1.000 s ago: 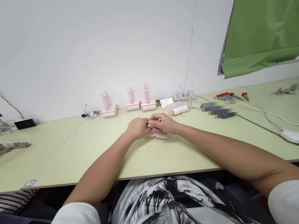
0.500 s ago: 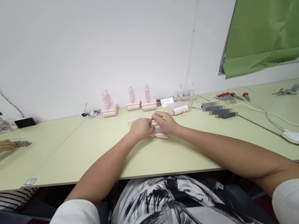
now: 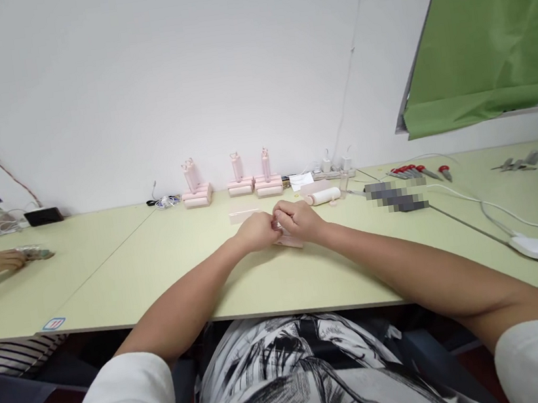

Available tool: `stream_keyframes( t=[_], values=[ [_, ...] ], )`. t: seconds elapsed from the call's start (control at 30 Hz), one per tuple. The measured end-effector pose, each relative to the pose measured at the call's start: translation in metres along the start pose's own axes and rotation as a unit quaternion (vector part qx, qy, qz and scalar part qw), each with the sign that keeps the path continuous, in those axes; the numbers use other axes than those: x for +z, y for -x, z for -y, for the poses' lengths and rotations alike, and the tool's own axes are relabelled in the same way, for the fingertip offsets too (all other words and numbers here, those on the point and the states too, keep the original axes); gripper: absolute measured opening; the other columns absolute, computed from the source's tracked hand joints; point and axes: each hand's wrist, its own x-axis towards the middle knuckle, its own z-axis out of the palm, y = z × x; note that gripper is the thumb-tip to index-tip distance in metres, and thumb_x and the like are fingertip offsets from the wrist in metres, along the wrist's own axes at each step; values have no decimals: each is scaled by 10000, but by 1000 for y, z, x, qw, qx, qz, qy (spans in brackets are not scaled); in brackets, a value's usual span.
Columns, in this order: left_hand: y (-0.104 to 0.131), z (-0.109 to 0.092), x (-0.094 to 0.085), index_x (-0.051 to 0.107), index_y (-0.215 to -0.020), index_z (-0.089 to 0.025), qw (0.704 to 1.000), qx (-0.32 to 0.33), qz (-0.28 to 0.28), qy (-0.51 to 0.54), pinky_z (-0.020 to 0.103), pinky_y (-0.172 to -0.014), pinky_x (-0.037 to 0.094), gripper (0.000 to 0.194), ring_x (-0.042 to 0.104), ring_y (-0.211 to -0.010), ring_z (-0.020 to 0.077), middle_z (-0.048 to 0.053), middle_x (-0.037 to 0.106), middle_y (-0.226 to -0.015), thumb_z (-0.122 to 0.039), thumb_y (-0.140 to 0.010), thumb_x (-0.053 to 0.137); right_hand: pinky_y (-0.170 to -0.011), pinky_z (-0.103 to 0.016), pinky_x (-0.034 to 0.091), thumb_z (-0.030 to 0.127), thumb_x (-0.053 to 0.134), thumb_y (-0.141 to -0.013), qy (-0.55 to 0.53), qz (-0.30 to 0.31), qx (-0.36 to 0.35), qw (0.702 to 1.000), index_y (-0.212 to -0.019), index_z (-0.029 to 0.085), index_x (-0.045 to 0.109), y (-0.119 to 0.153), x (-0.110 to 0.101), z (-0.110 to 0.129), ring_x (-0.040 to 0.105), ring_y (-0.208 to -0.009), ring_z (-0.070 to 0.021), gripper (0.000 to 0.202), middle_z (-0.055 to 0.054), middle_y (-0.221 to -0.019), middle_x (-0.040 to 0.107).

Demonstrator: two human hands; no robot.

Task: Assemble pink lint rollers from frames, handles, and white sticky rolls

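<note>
Both hands meet over the middle of the table, fingers closed. My left hand (image 3: 259,230) grips a pale pink plastic piece (image 3: 288,242), probably a lint roller case part, from its left side. My right hand (image 3: 300,220) pinches at the same spot, with thumb and fingers bent. Most of the piece is hidden under the hands; its lower end shows below them. Just behind my left hand lies a flat translucent pink strip (image 3: 245,216). To the right rests a white lint roller (image 3: 324,197) with a pink end, near a small pink cap (image 3: 333,203).
Several pink lint rollers and cases (image 3: 269,186) stand along the wall. Red-handled tools (image 3: 412,172) lie at the back right. A pixelated dark object (image 3: 395,197) and a white cable (image 3: 499,217) are to the right. Another person's hand (image 3: 4,261) touches a small bag at the left.
The pink piece under my hands has turned slightly and less of it shows. My left hand has shifted a little to the right; the view has moved slightly.
</note>
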Motion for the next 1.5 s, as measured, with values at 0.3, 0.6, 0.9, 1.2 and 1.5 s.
stream_keyframes(
  t=[0.3,0.6,0.9,1.2,1.5],
  values=[
    [-3,1,-2,647,-741,-208,995,8,-43,-85,287,-537,347,153,610,-656,204,48,681,-714,-281,-782,520,-628,-272,384,303,419,-871,-43,-23,70,996,-702,192,539,-3,5,0,528,-659,-155,235,-8,-662,583],
    [-4,-2,-4,652,-953,-235,976,-51,-137,-164,311,-697,436,205,654,-874,240,57,710,-933,-358,-824,552,-333,-237,224,419,458,-878,-281,-14,310,908,-758,204,557,-8,6,6,226,-321,-88,265,97,-406,283],
    [-10,27,-8,282,-1425,-215,951,-52,-177,247,282,-695,463,851,606,-732,140,44,633,-984,-338,-711,729,-312,-228,318,495,588,-826,-333,-152,287,885,-737,210,541,-11,1,-6,294,-333,-75,303,85,-441,349],
    [-8,14,-8,652,-921,-127,846,76,-63,524,230,-516,430,443,573,-560,88,20,611,-751,-534,-750,692,-334,-215,337,588,592,-826,-452,-63,331,826,-820,220,523,-12,-1,12,310,-332,-81,374,85,-413,406],
    [-8,15,-8,698,-861,-124,847,86,-118,510,228,-491,415,407,522,-504,82,-18,556,-594,-501,-717,745,-315,-201,308,571,580,-840,-452,-35,334,826,-823,222,528,-11,-1,11,257,-322,-70,354,94,-413,379]
  ],
)
